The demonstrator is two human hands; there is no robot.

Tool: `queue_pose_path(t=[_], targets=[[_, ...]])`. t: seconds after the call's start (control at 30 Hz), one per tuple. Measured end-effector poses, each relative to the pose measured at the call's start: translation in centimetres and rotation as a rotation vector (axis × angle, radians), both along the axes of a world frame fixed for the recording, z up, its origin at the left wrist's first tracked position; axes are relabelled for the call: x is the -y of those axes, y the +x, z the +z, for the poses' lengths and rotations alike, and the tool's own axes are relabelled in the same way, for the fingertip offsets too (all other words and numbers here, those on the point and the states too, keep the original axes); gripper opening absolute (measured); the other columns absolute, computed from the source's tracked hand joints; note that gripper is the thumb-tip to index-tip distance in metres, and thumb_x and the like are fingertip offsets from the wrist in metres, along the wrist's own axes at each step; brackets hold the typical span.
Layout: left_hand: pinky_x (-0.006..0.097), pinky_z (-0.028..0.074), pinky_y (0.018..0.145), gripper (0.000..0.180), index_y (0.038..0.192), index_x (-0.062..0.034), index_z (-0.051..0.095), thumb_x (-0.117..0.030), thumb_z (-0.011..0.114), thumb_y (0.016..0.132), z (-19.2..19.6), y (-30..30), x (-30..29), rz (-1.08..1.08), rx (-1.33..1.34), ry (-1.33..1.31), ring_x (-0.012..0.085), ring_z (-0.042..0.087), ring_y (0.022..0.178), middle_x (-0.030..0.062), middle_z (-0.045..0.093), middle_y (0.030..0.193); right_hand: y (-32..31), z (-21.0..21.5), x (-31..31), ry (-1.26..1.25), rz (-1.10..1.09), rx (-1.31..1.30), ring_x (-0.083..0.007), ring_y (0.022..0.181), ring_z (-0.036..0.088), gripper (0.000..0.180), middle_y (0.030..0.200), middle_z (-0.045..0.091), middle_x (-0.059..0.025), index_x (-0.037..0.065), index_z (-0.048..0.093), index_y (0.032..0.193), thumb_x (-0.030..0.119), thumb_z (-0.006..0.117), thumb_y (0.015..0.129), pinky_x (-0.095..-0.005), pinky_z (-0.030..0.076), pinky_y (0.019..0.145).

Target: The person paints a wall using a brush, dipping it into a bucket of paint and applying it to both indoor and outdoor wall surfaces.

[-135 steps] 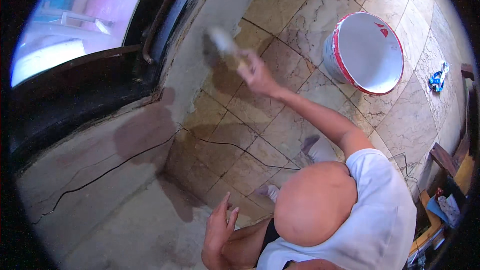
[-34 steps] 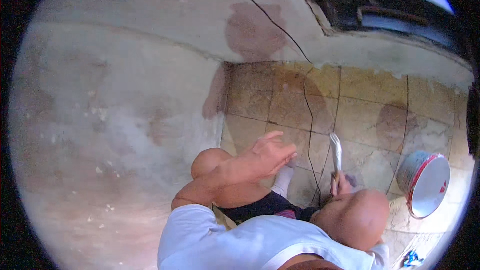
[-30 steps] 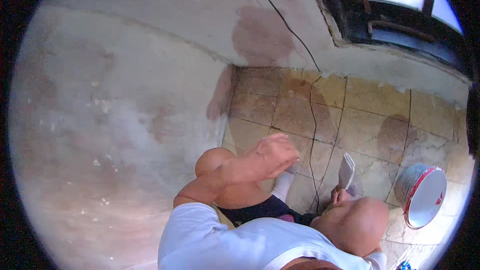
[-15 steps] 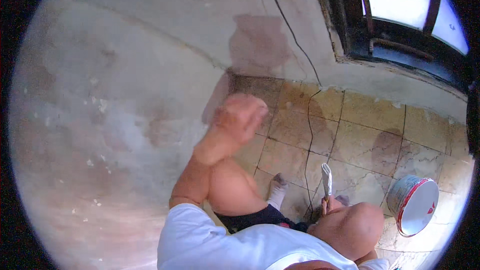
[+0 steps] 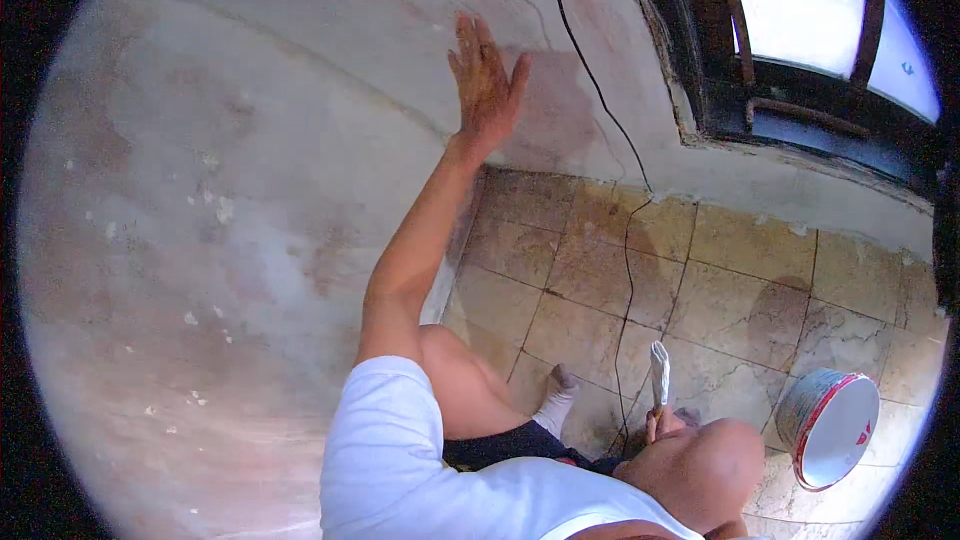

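My left hand [image 5: 488, 90] is raised at the far wall [image 5: 330, 110], fingers spread and nothing in it. It looks to be at or close to the plaster; contact cannot be made out for certain. Low beside my bent right knee, my right hand [image 5: 662, 427] is closed round the handle of what looks like a putty knife [image 5: 660, 372]. Its pale, white-coated blade points up and away from me. Most of the right hand is hidden behind my leg.
A paint bucket [image 5: 828, 430] with a red rim and round white top stands on the tiled floor [image 5: 590, 270] at right. A black cable [image 5: 590, 70] runs down the wall and over the tiles. A dark-framed window or door [image 5: 800, 90] is at upper right.
My left hand has moved from above my left knee up and away to the wall, its arm stretching out and its fingers spreading. The right hand still holds the tool low.
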State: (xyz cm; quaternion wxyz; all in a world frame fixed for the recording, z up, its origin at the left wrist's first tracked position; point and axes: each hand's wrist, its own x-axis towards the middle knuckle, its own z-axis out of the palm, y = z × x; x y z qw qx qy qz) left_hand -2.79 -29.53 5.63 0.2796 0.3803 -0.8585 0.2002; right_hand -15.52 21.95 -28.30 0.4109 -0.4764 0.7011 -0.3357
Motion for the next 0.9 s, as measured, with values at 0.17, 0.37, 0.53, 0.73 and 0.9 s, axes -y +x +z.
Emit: queue_pose_path(t=[0.17,0.37,0.53,0.73,0.9], targets=[[0.062,0.008,0.103,0.077,0.139,0.0096,0.008,-0.041,0.043,0.092,-0.6,-1.2,1.0,-0.049,-0.058,-0.046,0.0420,0.001,0.136,0.0290,-0.004,0.146,0.2,2.0,0.7,0.039,0.006,-0.019,-0.0186,0.052,0.048,0.019,0.061,0.049,-0.0027,0.010,0.050,0.086,0.027,0.045,0.093,-0.0329,0.037,0.047],[0.061,0.009,0.103,0.079,0.140,0.0077,0.002,-0.038,0.045,0.091,-0.5,-1.1,1.5,0.045,-0.086,-0.079,0.0418,-0.001,0.136,0.0286,-0.009,0.145,0.0,0.2,-0.1,0.072,0.007,-0.034,-0.0211,0.052,0.051,0.014,0.063,0.053,-0.0046,0.010,0.051,0.088,0.024,0.050,0.089,-0.0353,0.038,0.047],[0.060,0.012,0.104,0.082,0.140,0.0054,0.001,-0.038,0.048,0.089,0.2,0.3,1.4,0.036,-0.048,-0.004,0.0417,-0.002,0.136,0.0273,-0.008,0.146,0.2,0.5,0.5,0.104,0.031,-0.057,-0.0238,0.052,0.054,0.013,0.064,0.056,-0.0066,0.010,0.053,0.091,0.021,0.055,0.084,-0.0378,0.039,0.047],[0.053,0.029,0.099,0.048,0.120,0.0020,0.044,-0.021,0.059,0.081,2.4,0.8,-5.5,-0.205,-0.033,-0.067,0.0434,0.033,0.122,0.0280,0.030,0.135,1.6,-7.5,-1.9,-0.001,-0.141,0.171,-0.0104,0.054,0.048,0.021,0.066,0.053,0.0006,0.010,0.053,0.082,0.028,0.050,0.094,-0.0266,0.042,0.050],[0.044,0.042,0.072,0.012,0.074,-0.0054,0.052,-0.013,0.061,0.075,1.6,0.9,-21.0,-0.392,0.300,0.428,0.0336,0.053,0.076,0.0139,0.052,0.073,-1.5,1.6,1.0,0.107,-0.062,0.243,-0.0122,0.057,0.051,0.017,0.069,0.055,-0.0005,0.010,0.054,0.087,0.025,0.050,0.092,-0.0279,0.044,0.052]])
